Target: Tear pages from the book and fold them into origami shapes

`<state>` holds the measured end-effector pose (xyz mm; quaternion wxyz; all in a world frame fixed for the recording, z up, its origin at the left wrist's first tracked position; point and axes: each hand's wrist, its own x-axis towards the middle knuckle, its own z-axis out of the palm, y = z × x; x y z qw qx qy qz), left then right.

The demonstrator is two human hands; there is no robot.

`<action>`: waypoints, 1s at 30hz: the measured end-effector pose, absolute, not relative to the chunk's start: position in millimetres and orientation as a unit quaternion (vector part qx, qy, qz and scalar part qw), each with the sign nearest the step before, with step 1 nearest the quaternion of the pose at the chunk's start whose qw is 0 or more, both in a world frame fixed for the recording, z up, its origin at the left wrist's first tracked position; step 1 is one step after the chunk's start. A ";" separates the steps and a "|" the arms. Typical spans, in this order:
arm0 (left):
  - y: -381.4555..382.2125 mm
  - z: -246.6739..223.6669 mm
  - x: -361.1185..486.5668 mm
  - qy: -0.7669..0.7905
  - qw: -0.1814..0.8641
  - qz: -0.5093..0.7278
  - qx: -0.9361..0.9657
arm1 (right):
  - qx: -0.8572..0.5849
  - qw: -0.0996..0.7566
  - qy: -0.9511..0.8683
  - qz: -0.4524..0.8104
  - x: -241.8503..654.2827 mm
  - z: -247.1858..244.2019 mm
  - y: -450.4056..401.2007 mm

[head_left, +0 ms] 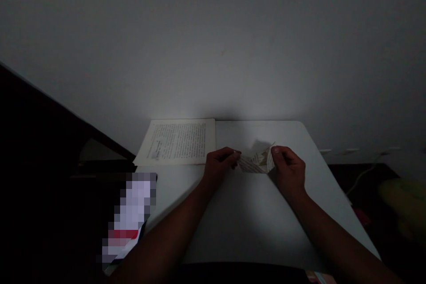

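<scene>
Between my two hands is a folded piece of printed paper (252, 165), with creased flaps standing up in its middle. My left hand (220, 163) pinches its left end between thumb and fingers. At the other end, my right hand (289, 166) grips a raised, curved flap with the thumb pressed on it. The paper is just over the white table (239, 217); whether it touches the top I cannot tell. Parts of the folds are hidden in the dim light.
Printed sheets (179, 140) lie at the table's back left corner, beside the wall (213, 53). A lit, blurred-out screen (133, 208) is at the left edge, near my left forearm. On the right, past the table edge, a pale cable (361, 175) and a yellowish-green object (402, 204) show dimly.
</scene>
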<state>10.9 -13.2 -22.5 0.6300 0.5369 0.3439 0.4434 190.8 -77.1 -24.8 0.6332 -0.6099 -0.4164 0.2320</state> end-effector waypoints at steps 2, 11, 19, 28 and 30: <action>-14.0 -22.0 10.8 0.335 0.626 0.447 0.544 | -0.600 0.658 -0.387 0.239 192.6 -27.0 -74.4; -21.1 -20.7 11.3 0.272 0.597 0.430 0.620 | -0.501 0.782 -0.204 0.310 194.9 -27.8 -62.7; -36.6 -17.8 16.9 0.192 0.594 0.352 0.697 | -0.506 0.788 -0.161 0.311 190.0 -19.8 -65.5; -44.4 -19.8 20.6 0.115 0.621 0.251 0.734 | -0.526 0.769 -0.209 0.296 188.2 -22.3 -69.4; -44.6 -18.7 19.5 0.122 0.620 0.223 0.742 | -0.529 0.768 -0.222 0.285 188.3 -22.6 -69.4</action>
